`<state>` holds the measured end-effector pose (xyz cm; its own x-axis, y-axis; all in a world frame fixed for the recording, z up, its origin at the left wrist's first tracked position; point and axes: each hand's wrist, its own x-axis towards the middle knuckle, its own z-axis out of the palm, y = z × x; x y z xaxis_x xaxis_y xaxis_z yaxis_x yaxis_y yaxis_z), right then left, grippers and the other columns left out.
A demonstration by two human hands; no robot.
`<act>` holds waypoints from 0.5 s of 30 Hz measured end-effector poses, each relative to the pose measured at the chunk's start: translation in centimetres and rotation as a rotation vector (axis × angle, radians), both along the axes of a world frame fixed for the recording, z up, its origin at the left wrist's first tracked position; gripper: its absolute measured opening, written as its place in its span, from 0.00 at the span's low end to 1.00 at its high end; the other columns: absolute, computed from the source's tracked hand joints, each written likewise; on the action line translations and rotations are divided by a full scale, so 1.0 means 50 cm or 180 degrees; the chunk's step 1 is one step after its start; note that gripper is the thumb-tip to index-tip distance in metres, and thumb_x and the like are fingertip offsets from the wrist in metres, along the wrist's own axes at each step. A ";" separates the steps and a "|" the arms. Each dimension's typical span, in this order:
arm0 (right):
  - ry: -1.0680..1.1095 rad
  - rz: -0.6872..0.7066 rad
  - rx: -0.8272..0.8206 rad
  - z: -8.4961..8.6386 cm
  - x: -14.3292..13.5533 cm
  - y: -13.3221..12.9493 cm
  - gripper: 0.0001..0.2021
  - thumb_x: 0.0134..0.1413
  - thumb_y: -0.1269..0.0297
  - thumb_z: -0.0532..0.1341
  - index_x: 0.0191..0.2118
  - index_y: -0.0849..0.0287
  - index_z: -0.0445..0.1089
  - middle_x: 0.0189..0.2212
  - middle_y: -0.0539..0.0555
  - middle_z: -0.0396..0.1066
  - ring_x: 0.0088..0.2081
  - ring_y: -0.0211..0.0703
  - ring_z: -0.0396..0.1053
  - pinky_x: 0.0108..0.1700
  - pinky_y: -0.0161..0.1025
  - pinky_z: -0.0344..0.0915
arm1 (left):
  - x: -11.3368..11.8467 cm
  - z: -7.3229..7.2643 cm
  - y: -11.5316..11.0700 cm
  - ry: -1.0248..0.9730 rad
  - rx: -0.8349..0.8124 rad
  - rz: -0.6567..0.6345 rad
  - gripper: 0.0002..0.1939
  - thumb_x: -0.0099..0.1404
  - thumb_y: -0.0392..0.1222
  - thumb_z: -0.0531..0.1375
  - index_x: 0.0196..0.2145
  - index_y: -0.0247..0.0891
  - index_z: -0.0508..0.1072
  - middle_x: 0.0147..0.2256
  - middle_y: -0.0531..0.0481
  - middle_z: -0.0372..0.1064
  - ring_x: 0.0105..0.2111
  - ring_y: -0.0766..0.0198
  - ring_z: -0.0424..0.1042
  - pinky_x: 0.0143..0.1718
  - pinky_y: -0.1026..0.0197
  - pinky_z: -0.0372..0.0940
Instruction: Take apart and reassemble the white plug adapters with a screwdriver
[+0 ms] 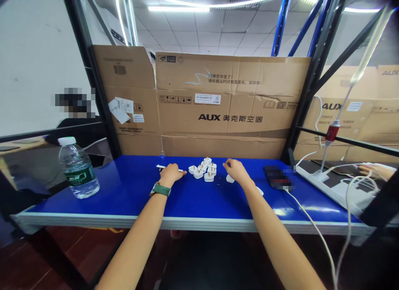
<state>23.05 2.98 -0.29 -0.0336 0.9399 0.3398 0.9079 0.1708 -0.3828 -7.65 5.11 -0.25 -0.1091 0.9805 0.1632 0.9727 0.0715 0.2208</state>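
My left hand (170,174), with a green-strapped watch at its wrist, is closed over a thin white bar (161,167) on the blue tabletop. The bar's ends show on both sides of the fingers; its kind is unclear. To the right of that hand stands a cluster of several white plug adapters (209,177) with metal pins pointing up. My right hand (234,169) is on the cluster's other side, its fingertips pinched together; whatever they hold is too small to make out. Just below its fingers, partly covered, lies another white piece (230,179).
A water bottle (80,173) stands at the left. Tiny dark bits (218,184) lie near the adapters. Beside my right forearm are a white piece (259,191) and a cabled black device (278,177). Cardboard (230,132) closes the back; a power strip (327,186) lies right.
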 end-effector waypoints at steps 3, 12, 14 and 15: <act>-0.0305 -0.0135 -0.0340 -0.010 0.016 0.000 0.11 0.59 0.60 0.64 0.42 0.60 0.77 0.43 0.62 0.77 0.51 0.52 0.72 0.48 0.38 0.63 | -0.003 0.000 0.004 -0.0056 -0.0030 -0.0021 0.21 0.62 0.56 0.62 0.41 0.35 0.78 0.47 0.28 0.75 0.49 0.38 0.75 0.44 0.49 0.68; -0.0401 -0.0227 -0.1022 -0.023 0.037 -0.004 0.24 0.49 0.56 0.69 0.52 0.59 0.74 0.49 0.64 0.76 0.49 0.58 0.73 0.45 0.42 0.66 | -0.003 0.002 0.014 -0.0415 0.1010 -0.0525 0.17 0.55 0.41 0.70 0.41 0.35 0.76 0.45 0.38 0.73 0.46 0.51 0.74 0.46 0.57 0.66; -0.0288 -0.0292 -0.0793 -0.018 0.032 -0.004 0.22 0.50 0.60 0.68 0.51 0.61 0.74 0.47 0.64 0.76 0.48 0.57 0.74 0.46 0.42 0.66 | 0.008 0.011 0.012 -0.0661 0.1418 -0.1005 0.17 0.54 0.39 0.71 0.41 0.37 0.74 0.43 0.43 0.72 0.44 0.54 0.73 0.46 0.57 0.66; -0.0175 -0.0233 -0.0591 -0.014 0.027 -0.005 0.20 0.51 0.62 0.66 0.51 0.61 0.74 0.46 0.63 0.76 0.48 0.55 0.73 0.46 0.41 0.65 | 0.014 0.016 0.009 -0.0757 0.1571 -0.1241 0.17 0.54 0.39 0.71 0.41 0.37 0.73 0.42 0.45 0.71 0.43 0.56 0.73 0.46 0.58 0.66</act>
